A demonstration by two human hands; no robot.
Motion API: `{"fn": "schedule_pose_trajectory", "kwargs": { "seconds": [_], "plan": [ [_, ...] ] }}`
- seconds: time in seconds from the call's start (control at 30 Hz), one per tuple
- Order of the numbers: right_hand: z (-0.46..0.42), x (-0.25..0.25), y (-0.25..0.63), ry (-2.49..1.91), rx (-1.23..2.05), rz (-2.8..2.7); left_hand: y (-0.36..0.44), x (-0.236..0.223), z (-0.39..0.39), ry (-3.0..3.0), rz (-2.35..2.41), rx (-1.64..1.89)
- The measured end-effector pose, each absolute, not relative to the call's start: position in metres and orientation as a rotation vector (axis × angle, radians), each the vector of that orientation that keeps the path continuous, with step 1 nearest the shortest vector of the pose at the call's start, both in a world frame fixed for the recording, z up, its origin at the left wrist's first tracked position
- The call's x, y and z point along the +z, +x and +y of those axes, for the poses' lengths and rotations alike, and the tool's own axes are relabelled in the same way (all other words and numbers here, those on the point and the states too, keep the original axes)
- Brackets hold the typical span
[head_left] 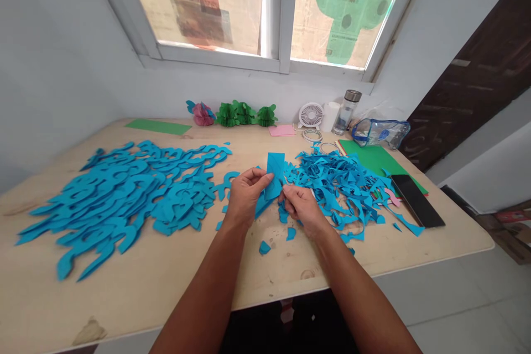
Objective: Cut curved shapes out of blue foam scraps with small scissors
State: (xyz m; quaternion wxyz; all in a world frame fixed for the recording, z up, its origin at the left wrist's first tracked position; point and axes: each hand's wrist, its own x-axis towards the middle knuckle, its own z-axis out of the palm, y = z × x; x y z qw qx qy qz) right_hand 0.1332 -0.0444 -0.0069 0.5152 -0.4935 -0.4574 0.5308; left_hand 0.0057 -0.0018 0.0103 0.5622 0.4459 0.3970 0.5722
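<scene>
My left hand (245,194) pinches a folded piece of blue paper (274,172) above the middle of the wooden table (166,276). My right hand (302,209) is closed just to its right, touching the lower edge of the same piece; what else it holds is hidden by the fingers. A wide spread of cut blue paper shapes (124,193) lies to the left. A heap of blue paper scraps (344,182) lies to the right, right behind my right hand. A few small blue offcuts (265,247) lie below the hands.
A black phone (417,200) lies on green paper sheets (373,157) at the right edge. Along the back stand paper flowers (244,114), a small white fan (311,115), a bottle (347,110), a clear pouch (380,133), pink paper (282,130) and another green sheet (158,126).
</scene>
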Motion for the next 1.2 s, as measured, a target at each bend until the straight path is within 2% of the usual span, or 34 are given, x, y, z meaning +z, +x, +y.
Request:
{"fn": "schedule_pose_trajectory", "kwargs": {
  "seconds": [1.2],
  "plan": [
    [-0.0438, -0.0088, 0.1318, -1.189, 1.281, -1.083, 0.0072, 0.0097, -0.0035, 1.121, 0.969, 1.372]
  ]
}}
